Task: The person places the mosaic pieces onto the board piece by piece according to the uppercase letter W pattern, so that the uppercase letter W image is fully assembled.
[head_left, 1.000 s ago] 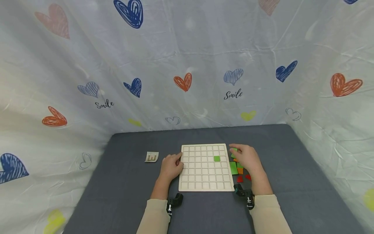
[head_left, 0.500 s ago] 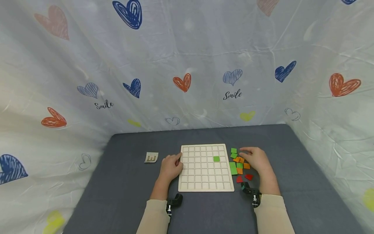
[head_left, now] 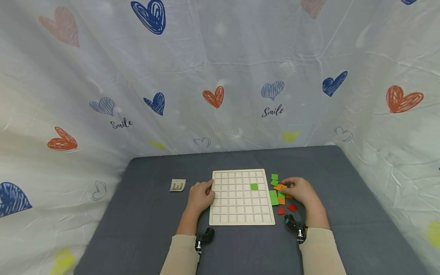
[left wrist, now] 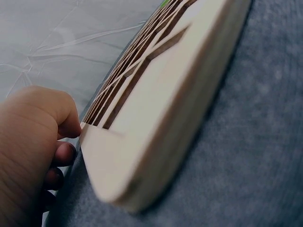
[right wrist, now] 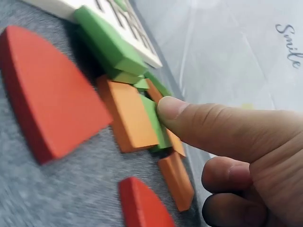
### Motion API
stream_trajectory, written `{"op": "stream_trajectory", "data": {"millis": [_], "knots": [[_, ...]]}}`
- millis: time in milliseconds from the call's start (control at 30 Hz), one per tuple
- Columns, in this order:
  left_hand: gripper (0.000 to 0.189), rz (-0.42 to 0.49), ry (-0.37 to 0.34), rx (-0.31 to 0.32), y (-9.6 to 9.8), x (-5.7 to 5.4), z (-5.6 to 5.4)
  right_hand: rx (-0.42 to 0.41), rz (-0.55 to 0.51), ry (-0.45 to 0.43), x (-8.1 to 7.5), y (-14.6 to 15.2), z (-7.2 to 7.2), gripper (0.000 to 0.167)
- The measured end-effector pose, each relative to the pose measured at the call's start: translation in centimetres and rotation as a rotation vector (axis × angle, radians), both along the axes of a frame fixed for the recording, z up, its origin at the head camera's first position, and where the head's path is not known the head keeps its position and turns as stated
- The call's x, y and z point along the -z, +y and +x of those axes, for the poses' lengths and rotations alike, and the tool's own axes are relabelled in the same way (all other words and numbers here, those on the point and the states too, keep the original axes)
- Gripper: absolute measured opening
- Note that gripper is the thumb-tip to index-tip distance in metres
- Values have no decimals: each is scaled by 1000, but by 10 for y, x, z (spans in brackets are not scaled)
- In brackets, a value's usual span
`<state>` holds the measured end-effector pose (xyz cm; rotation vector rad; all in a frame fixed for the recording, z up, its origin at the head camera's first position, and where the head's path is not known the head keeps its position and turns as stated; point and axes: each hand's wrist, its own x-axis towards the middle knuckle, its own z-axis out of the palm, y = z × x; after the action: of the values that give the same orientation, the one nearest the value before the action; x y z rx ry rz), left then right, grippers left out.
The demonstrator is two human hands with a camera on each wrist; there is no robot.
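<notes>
A square wooden grid board (head_left: 220, 222) lies on the dark cloth, with one green square tile (head_left: 254, 186) in a cell. My left hand (head_left: 201, 196) rests at its left side, index fingertip and thumb right at the edge; in the left wrist view the board's corner (left wrist: 113, 175) is beside the fingers. My right hand (head_left: 301, 191) is over the loose pieces to the right, thumb and index finger extended with a gap between them. In the right wrist view, its thumb tip (right wrist: 173, 108) overlaps the orange and green pieces, and the index finger is hidden behind it.
A large green block (head_left: 273, 198) lies against the board's right edge. Small green tiles (head_left: 274, 177), orange tiles (head_left: 281, 201) and two red pieces (head_left: 291, 208) with a curved side lie nearby. A small printed card (head_left: 177, 185) is at the left. A heart-patterned curtain (head_left: 240, 126) hangs behind.
My right hand moves right, off the upper green tiles, then slightly down to the orange tiles. My left hand stays at the board's edge.
</notes>
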<state>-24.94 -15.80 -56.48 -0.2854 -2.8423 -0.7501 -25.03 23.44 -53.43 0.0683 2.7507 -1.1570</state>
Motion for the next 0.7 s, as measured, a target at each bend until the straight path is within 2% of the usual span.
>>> {"op": "stream_trajectory", "data": {"millis": [333, 700], "knots": [[50, 15, 51, 6, -1, 4, -2, 25, -17, 5, 2, -5, 1, 52], [50, 20, 58, 6, -2, 4, -2, 13, 4, 19, 2, -6, 0, 40]]}}
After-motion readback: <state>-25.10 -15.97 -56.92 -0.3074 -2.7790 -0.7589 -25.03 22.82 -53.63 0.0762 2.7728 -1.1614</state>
